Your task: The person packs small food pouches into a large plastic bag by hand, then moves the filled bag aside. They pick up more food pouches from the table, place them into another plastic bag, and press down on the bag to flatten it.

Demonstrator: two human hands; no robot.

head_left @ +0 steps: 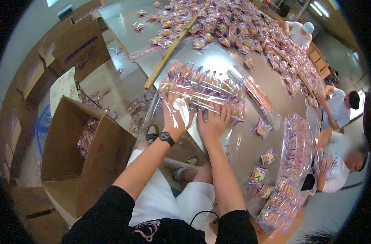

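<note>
Rows of small wrapped snack packets (pixel 220 84) lie in a clear plastic bag at the table's near edge. My left hand (pixel 176 110), with a black watch on its wrist, reaches under shiny clear film at the bag's left end, its fingers stretched out against the packets. Glare blurs part of that hand. Beside it, my right hand (pixel 214 122) lies against the near side of the bag with its fingers spread.
Loose packets (pixel 234 30) heap across the table (pixel 222 55) behind a wooden strip (pixel 173 51). A long bag (pixel 256 95) and packed rows (pixel 293 150) lie right. An open carton (pixel 108 162) stands left. Several co-workers are at the right side.
</note>
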